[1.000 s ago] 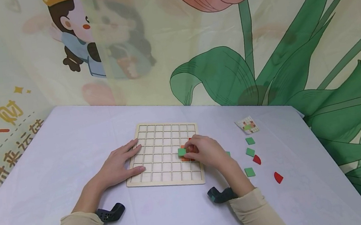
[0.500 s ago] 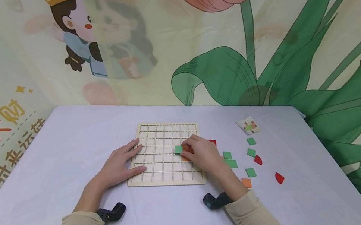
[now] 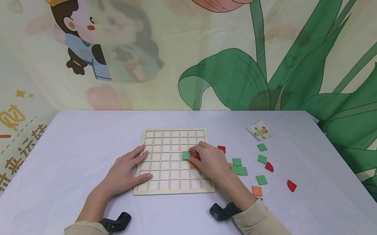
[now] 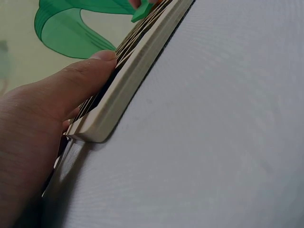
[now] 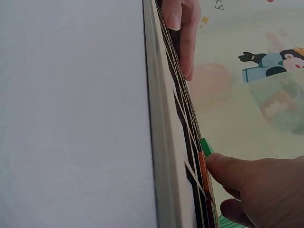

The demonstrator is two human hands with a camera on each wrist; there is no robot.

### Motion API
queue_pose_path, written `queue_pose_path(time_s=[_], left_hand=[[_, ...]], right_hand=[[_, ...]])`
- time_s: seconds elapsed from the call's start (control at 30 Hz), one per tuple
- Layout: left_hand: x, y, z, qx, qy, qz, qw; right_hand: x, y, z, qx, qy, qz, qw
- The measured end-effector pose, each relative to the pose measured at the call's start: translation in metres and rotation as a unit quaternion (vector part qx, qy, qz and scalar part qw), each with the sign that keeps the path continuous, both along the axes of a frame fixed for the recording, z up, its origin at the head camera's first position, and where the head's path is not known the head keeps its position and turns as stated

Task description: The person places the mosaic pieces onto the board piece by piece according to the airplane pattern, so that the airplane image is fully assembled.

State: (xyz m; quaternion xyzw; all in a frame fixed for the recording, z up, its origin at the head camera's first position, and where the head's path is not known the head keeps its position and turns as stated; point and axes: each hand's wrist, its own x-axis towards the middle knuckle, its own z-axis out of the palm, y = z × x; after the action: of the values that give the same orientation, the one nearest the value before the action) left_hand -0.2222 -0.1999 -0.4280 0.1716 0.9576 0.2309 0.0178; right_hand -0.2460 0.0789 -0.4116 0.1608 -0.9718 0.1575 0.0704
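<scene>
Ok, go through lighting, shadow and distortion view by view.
Head view: even light, no strong glare, fine detail on the card unclear; left wrist view: soft shadow on the cloth beside the left hand; right wrist view: the board nearly edge-on, its grid squeezed into slivers.

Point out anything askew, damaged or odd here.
Nothing looks damaged or spilled. An orange tile and a red wedge lie loose at different angles right of the board; the small card sits skewed to it. Oddest is the backdrop: a cartoon figure ends abruptly at a paler strip, as if overlapped.
</scene>
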Motion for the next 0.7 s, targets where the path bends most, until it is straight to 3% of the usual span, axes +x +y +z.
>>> queue_pose_path(time_s=[0.37,0.7], left_hand=[[0.0004,-0.0004,0.0,-0.002,0.002,0.002,1.0],[0.0007,0.0002,0.0011,-0.003,-0.004,0.003,1.0]], right_hand=[[0.002,-0.0041,-0.0003,0.004,0.007,0.006,1.0],[0.0015,-0.0048,-0.0005,-0.011,0.014,-0.013,0.9998]])
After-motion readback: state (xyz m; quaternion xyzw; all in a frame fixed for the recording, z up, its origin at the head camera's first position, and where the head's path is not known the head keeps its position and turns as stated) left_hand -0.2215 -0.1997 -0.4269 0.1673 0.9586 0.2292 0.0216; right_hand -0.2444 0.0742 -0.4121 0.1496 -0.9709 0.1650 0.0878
